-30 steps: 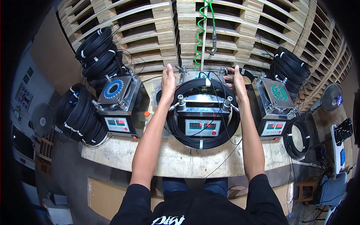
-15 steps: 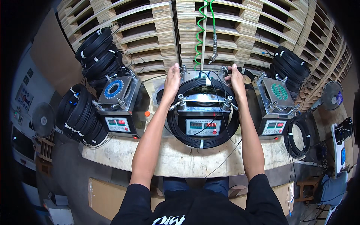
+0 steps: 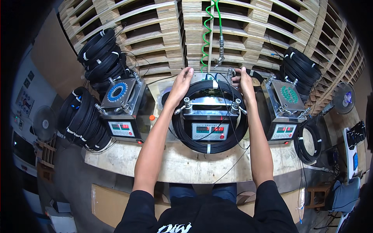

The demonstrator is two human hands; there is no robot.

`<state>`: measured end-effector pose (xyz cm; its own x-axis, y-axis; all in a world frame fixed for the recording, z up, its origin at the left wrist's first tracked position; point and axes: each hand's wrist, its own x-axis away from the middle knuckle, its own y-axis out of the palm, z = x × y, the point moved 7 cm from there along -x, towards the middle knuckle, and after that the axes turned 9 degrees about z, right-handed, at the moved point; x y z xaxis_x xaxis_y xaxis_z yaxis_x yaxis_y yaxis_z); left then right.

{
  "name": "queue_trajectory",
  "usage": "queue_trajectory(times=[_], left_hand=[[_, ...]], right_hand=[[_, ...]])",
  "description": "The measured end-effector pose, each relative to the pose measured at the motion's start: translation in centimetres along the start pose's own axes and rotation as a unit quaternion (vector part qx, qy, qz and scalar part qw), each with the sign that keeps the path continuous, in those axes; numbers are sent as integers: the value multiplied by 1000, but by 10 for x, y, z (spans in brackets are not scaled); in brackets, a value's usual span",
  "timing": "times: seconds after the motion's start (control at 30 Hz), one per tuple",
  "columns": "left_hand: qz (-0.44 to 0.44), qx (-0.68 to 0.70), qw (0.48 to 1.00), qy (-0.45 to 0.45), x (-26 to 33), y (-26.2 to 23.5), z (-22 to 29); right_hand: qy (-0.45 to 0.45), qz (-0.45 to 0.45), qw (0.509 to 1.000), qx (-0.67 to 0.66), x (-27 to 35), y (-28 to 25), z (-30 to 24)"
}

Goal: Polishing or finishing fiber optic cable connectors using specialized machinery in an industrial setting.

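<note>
In the middle of the bench stands a metal-topped machine with a lit red and green display. A large coil of black cable, tied with white bands, hangs around its front. My left hand is at the machine's far left corner, its closed fingers covering the metal knob there. At the far right corner my right hand reaches beside a metal knob, thumb raised apart from the fingers. Those fingertips are near the knob; contact is unclear. Two near knobs, a left one and a right one, stand free of my hands.
Similar machines flank it, one with a blue-ringed plate, one with a green-dotted plate. Stacked cable coils rise at the left, more coils at the right. A green air hose hangs before wooden pallets. An orange-capped bottle stands left.
My left hand has shifted right and now covers the far left knob, which showed beside it before. My right hand stays nearly in place. Digits on the displays have changed.
</note>
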<state>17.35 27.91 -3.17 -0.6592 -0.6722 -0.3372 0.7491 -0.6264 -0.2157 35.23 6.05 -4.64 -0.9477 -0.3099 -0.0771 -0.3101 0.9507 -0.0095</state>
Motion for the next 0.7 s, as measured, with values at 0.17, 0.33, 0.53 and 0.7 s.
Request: queue_trajectory(times=[0.17, 0.33, 0.53, 0.7], left_hand=[[18, -8, 999, 36, 2, 0, 6], [65, -48, 997, -18, 1, -11, -6], [59, -41, 997, -18, 2, -10, -8], [9, -14, 1000, 16, 3, -3, -1]], right_hand=[[-37, -16, 999, 27, -8, 2, 4], [-117, 5, 992, 54, -5, 4, -6], [-71, -3, 997, 6, -6, 6, 0], [-88, 53, 994, 40, -3, -2, -4]])
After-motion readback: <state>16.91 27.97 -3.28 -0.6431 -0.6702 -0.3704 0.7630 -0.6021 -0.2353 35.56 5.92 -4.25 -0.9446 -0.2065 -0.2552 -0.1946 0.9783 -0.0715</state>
